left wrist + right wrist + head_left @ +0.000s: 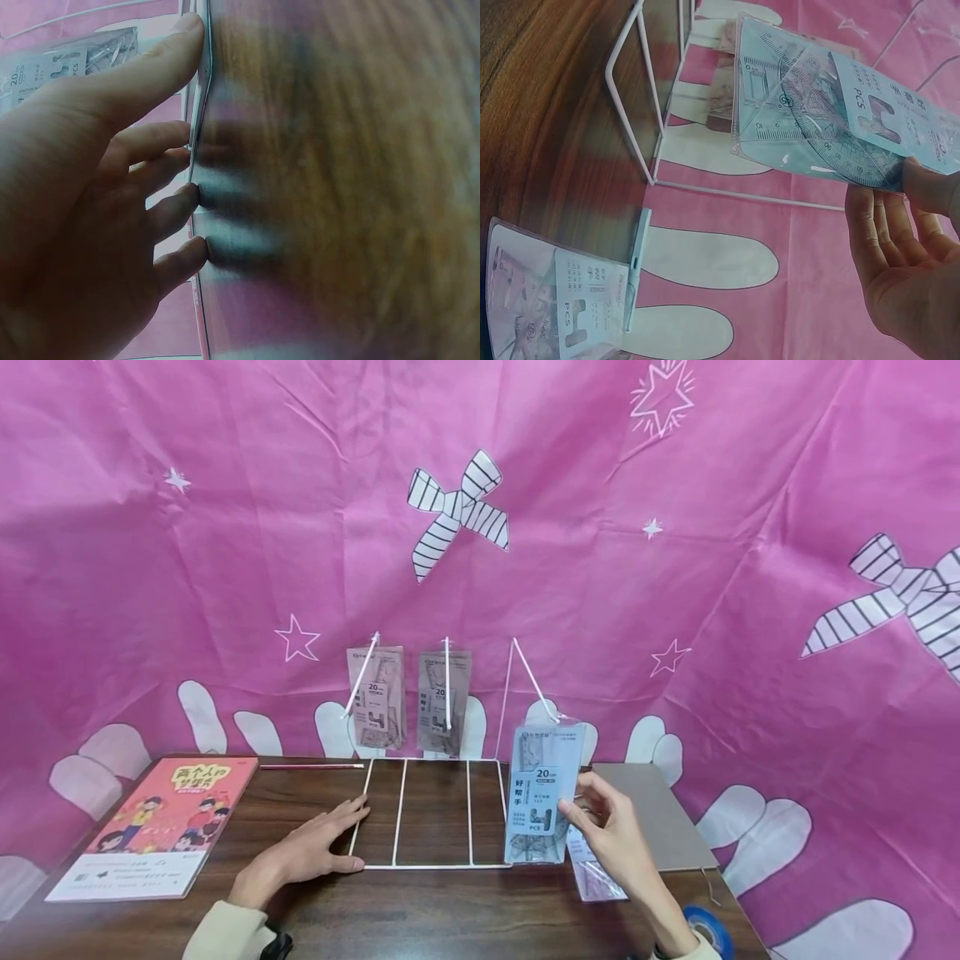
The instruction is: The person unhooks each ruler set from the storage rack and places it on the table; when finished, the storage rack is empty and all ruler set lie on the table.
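My right hand (615, 827) pinches the right edge of a blue ruler set packet (543, 793) between thumb and fingers. The packet's top is right at the tip of the rightmost arm of a white wire rack (432, 866). A protractor shows through its clear plastic in the right wrist view. Two pinkish ruler set packets, one left (387, 718) and one in the middle (431, 727), hang from the rack's other arms. With fingers spread, my left hand (315, 843) rests on the table, fingertips at the rack's left base wire.
A purple ruler set packet (596, 872) lies on the table under my right hand, partly over a grey board (645, 810). At the left is a red-covered book (150, 831), with a thin pencil (311, 767) behind. Blue tape (708, 931) sits at the right edge. Pink cloth (225, 568) hangs behind.
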A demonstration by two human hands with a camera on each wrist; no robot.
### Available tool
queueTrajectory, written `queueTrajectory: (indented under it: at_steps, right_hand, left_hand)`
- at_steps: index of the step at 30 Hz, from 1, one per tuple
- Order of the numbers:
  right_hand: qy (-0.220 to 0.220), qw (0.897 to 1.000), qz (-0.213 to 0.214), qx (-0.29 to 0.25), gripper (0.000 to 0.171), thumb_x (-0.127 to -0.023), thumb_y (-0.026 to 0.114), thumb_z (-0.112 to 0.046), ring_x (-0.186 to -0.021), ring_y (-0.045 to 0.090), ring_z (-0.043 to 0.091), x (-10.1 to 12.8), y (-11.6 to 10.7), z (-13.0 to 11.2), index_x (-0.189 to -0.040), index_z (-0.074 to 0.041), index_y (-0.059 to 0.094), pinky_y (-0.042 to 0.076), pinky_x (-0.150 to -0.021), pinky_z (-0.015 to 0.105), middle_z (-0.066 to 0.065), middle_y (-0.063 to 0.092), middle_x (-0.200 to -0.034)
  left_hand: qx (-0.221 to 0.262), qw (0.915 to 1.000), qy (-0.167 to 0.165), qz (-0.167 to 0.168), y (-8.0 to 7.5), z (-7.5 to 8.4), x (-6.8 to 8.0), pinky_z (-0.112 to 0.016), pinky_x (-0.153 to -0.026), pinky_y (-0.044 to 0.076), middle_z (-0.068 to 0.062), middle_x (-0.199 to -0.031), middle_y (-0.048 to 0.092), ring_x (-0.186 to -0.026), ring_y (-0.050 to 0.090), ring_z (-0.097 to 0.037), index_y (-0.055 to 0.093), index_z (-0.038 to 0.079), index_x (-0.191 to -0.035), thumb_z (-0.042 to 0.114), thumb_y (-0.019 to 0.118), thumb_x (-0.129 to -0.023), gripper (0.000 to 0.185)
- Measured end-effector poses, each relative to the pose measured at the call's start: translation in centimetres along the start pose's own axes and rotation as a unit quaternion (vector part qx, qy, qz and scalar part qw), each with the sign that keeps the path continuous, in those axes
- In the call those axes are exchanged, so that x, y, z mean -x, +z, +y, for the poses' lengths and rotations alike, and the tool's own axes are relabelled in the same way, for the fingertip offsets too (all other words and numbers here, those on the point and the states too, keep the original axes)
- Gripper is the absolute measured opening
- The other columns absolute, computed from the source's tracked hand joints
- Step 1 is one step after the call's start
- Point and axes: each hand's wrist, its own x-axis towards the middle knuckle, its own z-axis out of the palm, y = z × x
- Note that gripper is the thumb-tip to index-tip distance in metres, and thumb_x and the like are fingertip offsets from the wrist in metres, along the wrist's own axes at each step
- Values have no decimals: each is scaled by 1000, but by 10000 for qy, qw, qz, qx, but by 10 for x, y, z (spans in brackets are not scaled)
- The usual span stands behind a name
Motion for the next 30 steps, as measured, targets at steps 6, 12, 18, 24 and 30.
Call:
queueTrajectory:
  at_steps: [6, 12, 18, 24, 30]
  right_hand:
    - [-42, 10000, -15, 16, 14, -95, 72, 3, -75, 69, 11, 3, -2, -8, -106, -2, 66, 57, -60, 22, 8, 72, -86]
    - [-225, 9997, -61, -61, 17, -95, 71, 6, -73, 67, 9, 6, -7, -14, -109, -1, 67, 54, -58, 22, 10, 73, -86]
    - [-205, 9995, 102, -202, 16, -94, 69, 10, -64, 54, 3, 7, -16, -15, -107, 1, 65, 41, -48, 29, 5, 65, -77]
    - [62, 9990, 17, -447, 15, -95, 68, 10, -75, 64, 3, 6, -25, -4, -109, 6, 64, 53, -61, 18, 1, 71, -87]
    - [542, 9972, -87, -512, 19, -97, 69, 5, -84, 73, 8, 7, -34, 19, -114, 10, 64, 60, -72, 22, 1, 76, -98]
  left_hand:
    - [-23, 10000, -11, 12, 0, -1, 0, -77, -118, 20, -32, -165, 29, -150, 26, -56, 43, -9, -153, 40, 78, -92, 85]
    - [-16, 10000, -3, 10, 0, 0, 0, -77, -118, 20, -33, -164, 29, -150, 26, -56, 43, -9, -153, 40, 78, -92, 85]
    - [-18, 10000, 25, 17, 0, -1, 1, -77, -117, 19, -34, -164, 29, -150, 26, -56, 43, -10, -153, 39, 78, -93, 85]
    - [11, 10000, 16, 3, 0, -1, 1, -77, -117, 19, -33, -164, 28, -150, 26, -56, 43, -9, -153, 39, 78, -93, 85]
    - [52, 10000, -19, -29, -1, 1, 1, -77, -118, 19, -33, -165, 28, -150, 25, -56, 43, -9, -153, 39, 78, -93, 85]
